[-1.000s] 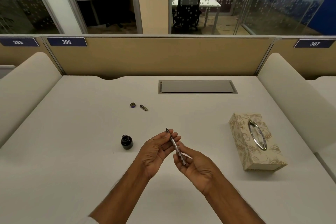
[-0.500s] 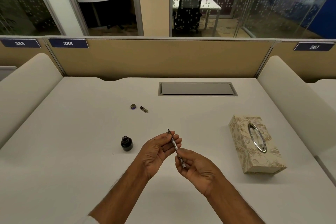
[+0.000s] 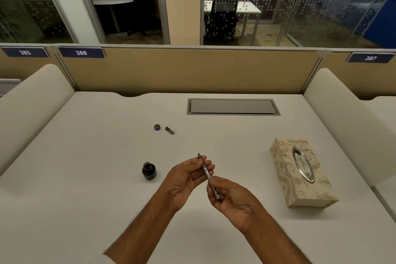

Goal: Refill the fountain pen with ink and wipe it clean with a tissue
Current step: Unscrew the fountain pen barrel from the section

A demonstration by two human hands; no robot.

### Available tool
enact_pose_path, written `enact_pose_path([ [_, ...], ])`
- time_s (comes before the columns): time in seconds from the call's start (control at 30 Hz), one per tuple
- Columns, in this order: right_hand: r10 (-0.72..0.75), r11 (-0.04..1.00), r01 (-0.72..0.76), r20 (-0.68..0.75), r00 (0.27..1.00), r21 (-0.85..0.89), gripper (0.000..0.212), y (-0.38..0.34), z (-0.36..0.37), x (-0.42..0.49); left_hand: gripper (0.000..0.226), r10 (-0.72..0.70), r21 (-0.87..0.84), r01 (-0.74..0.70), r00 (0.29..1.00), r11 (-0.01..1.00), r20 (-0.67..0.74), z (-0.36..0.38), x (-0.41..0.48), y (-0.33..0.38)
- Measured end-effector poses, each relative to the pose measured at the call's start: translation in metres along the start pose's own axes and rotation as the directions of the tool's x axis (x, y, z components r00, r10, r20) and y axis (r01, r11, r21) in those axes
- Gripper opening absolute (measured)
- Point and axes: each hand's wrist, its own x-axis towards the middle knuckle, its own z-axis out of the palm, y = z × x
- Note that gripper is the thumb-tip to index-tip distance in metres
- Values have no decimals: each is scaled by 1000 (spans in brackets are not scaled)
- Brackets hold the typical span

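Note:
Both hands hold a slim silver fountain pen (image 3: 207, 174) above the white desk (image 3: 85, 178), its dark nib pointing away and up. My left hand (image 3: 187, 174) pinches the front part near the nib. My right hand (image 3: 230, 198) grips the rear end between thumb and fingers. An uncapped dark ink bottle (image 3: 149, 171) stands on the desk just left of my left hand. A patterned beige tissue box (image 3: 300, 172) lies to the right, with a metal-rimmed slot on top.
The bottle's round cap (image 3: 157, 127) and a small dark pen part (image 3: 170, 130) lie farther back on the desk. A grey cable hatch (image 3: 233, 106) sits near the rear partition. Padded dividers rise on both sides.
Both hands stay in place with the pen. My right hand's fingers have shifted slightly along the pen's rear end. The camera view has tilted down a little.

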Motion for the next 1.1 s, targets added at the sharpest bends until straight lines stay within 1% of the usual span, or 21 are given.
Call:
enact_pose_path([
  [0.1,28,999,-28,12,1000,20,28,-1,1,-1,25,2,0,-2,1000,1000,-1,1,0,-1],
  [0.2,-3,1000,3,6,1000,17,24,-1,0,-1,26,0,-6,0,1000,1000,-7,3,0,-2],
  [0.37,15,1000,-15,9,1000,20,24,-2,1,-1,26,0,7,0,1000,1000,-4,4,1,0],
  [0.47,-11,1000,11,-7,1000,18,25,-2,0,1,25,-2,0,2,1000,1000,-4,4,2,-1],
  [0.57,23,1000,-22,-1,1000,22,29,-2,0,1,26,0,11,0,1000,1000,-4,3,2,-2],
  [0.63,33,999,-34,9,999,38,28,-2,0,0,26,1,8,-1,1000,1000,-5,2,3,-2],
  [0.77,5,1000,-5,-8,1000,23,27,-2,-1,2,25,-1,6,1,1000,1000,-4,1,4,-3],
  [0.9,25,999,-25,5,1000,33,23,-2,0,1,24,2,10,-2,1000,1000,-4,-1,5,-3],
  [1.0,-3,999,3,-4,1000,36,18,0,-1,1,23,1,16,-1,1000,1000,-7,1,6,-4],
  [1.1,-41,999,42,-36,999,0,17,0,-3,3,24,5,20,-5,1000,1000,-14,1,5,-5],
])
